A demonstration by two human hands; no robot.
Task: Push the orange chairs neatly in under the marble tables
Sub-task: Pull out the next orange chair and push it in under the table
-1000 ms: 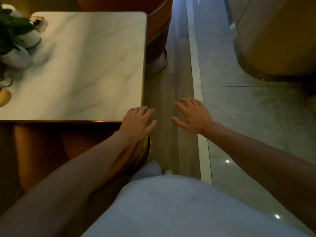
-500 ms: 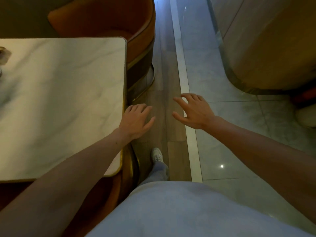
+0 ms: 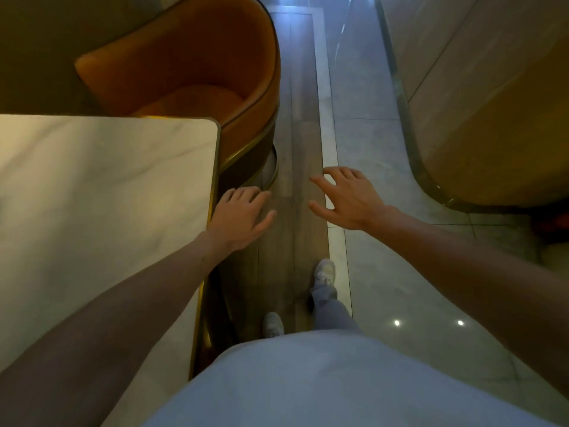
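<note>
Moved forward along the wooden floor strip (image 3: 303,143) since a second ago: marble table (image 3: 101,217) now slid down and left in the head view, plant pots gone from sight, far orange chair (image 3: 197,72) now mostly in frame. Both hands held out ahead, as before, empty. Left hand (image 3: 238,218) beside the table's gold-edged corner, fingers loosely spread, gripping nothing; possibly brushing the edge, hard to tell in the dim light. Right hand (image 3: 346,200) over the strip's border, fingers splayed and slightly curled, closed on nothing. Far chair standing at the table's far end, seat partly under the top, back bulging out toward the aisle. Near chair reduced to a dark sliver below the table edge. Risk from here: shoving one side only, swinging the round chair askew or knocking its back against the table edge.
</note>
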